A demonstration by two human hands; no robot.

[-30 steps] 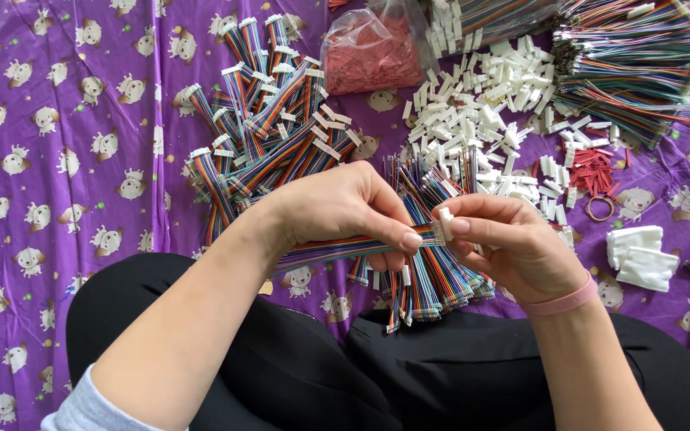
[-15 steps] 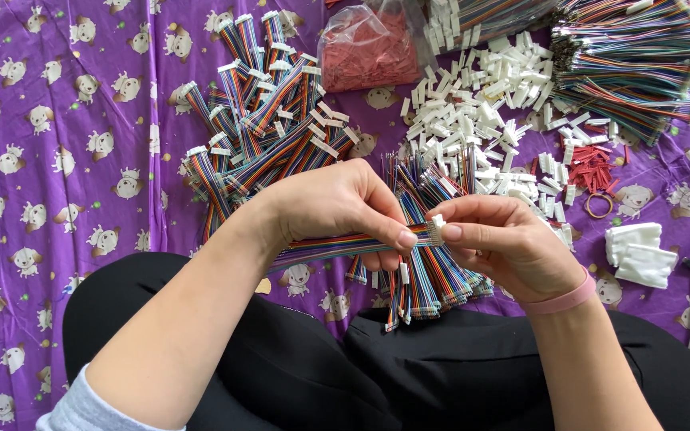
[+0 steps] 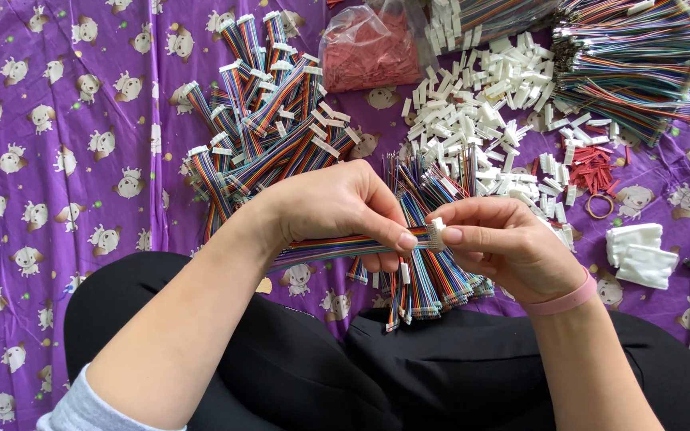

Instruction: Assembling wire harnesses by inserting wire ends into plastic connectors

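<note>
My left hand [image 3: 337, 207] pinches a flat rainbow ribbon cable [image 3: 325, 247] near its right end. My right hand [image 3: 505, 243] holds a small white plastic connector [image 3: 437, 234] against that cable end, thumb and forefinger closed on it. Both hands hover above my lap and a loose bundle of multicoloured wires [image 3: 429, 271] lying on the purple cloth [image 3: 57, 160]. A pink band circles my right wrist.
A heap of finished ribbon cables with white connectors [image 3: 265, 120] lies at upper left of centre. Loose white connectors [image 3: 481, 112] are scattered behind, with a clear bag of red parts [image 3: 369, 52], a big wire bundle [image 3: 640, 64], red pieces [image 3: 592, 168], a ring [image 3: 599, 206] and white cloth pieces [image 3: 640, 251].
The hands stay almost in place; the right fingers have shifted slightly on the connector at the cable end.
</note>
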